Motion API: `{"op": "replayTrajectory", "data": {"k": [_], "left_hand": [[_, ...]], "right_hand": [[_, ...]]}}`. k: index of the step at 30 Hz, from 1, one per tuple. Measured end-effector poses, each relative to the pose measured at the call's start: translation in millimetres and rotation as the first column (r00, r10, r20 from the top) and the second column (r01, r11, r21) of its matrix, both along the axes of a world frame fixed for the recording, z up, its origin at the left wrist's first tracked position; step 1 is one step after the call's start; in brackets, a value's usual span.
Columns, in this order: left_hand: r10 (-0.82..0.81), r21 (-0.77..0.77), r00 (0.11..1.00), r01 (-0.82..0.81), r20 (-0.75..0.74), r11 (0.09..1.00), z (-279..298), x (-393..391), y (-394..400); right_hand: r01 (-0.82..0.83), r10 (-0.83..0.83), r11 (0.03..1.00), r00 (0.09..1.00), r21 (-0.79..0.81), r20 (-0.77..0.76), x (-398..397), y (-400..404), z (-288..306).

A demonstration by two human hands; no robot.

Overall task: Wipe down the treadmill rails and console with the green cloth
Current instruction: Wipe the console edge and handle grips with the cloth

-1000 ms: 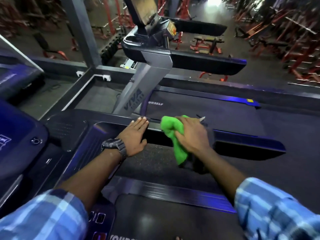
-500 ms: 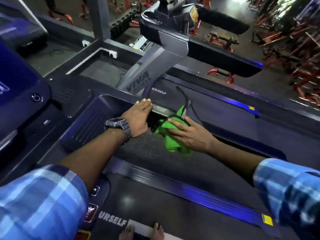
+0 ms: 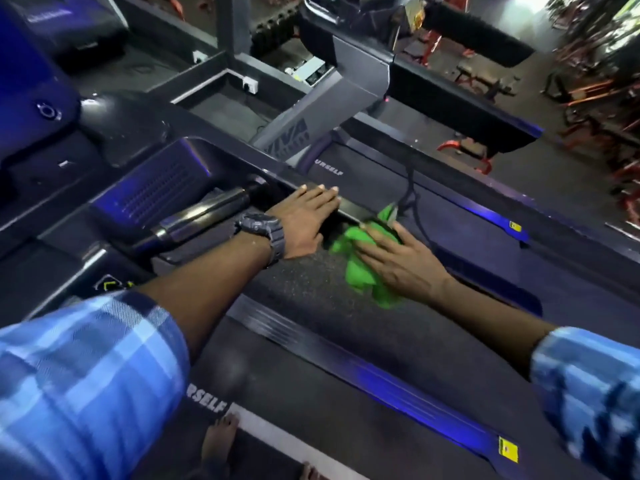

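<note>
A black perforated treadmill motor cover (image 3: 156,192) is seen at left, with a glossy black cylindrical handle (image 3: 204,216) just near of it. The left hand (image 3: 304,223), a dark wristwatch (image 3: 263,233) worn on its wrist, is laid flat on the dark treadmill rail (image 3: 349,213), fingers (image 3: 320,194) straight and together. Just right of it, the crumpled green cloth (image 3: 360,271) is pressed against the rail's near side by the right hand (image 3: 405,265), fingers extended and slightly apart over the fabric. A thin black cord (image 3: 410,188) hangs just beyond the cloth. Plaid blue sleeves (image 3: 86,375) are visible near.
</note>
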State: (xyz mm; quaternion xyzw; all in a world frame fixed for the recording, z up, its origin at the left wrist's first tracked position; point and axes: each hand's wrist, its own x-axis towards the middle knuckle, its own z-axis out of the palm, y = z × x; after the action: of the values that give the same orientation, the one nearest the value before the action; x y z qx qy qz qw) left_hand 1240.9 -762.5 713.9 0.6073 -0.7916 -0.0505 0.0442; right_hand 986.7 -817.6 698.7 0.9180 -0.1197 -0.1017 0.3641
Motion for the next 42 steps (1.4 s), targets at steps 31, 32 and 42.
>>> {"op": "replayTrajectory", "data": {"k": [31, 32, 42], "left_hand": [[0.201, 0.036, 0.974, -0.198, -0.103, 0.979, -9, -140, 17], [0.204, 0.034, 0.974, -0.201, -0.102, 0.979, -9, -140, 19], [0.322, 0.057, 0.947, -0.32, -0.026, 0.946, 2, -183, 15]], "right_hand": [[0.194, -0.205, 0.978, 0.843, 0.074, 0.497, -133, 39, -52], [0.181, -0.187, 0.982, 0.868, 0.058, 0.461, -136, 36, -59], [0.238, -0.282, 0.959, 0.811, 0.152, 0.513, -204, 30, -21]]}}
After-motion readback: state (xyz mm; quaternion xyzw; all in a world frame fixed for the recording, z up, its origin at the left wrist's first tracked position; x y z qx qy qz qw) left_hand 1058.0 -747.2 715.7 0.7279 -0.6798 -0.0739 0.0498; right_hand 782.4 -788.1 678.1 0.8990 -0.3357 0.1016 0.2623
